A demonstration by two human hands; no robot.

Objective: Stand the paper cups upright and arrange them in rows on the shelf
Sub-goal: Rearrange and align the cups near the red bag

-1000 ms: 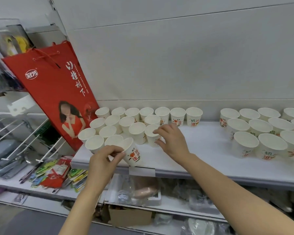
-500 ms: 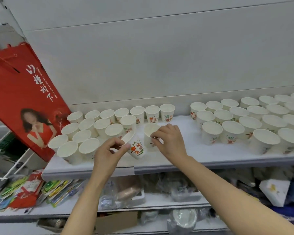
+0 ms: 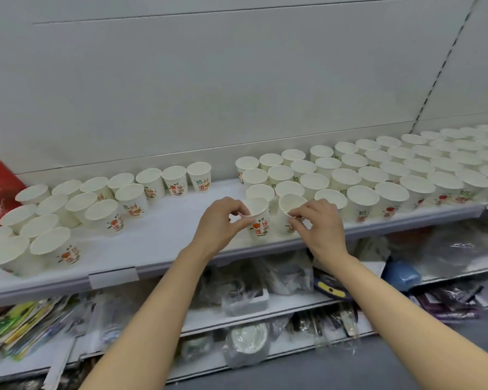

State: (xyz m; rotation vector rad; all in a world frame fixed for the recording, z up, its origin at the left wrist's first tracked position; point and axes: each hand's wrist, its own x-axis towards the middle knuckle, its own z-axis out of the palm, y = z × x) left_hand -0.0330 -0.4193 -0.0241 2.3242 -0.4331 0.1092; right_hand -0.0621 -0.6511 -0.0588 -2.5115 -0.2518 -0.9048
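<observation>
While pinched by L fingers (image 3: 238, 222)/R fingers (image 3: 296, 213): two cup rims.

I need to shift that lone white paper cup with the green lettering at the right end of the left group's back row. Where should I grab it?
Pinch the rolled rim of the white paper cup with green lettering from above, on its right side. It stands upright, mouth open, with bare white shelf to its right and front, while a neighbouring cup crowds its left.
</observation>
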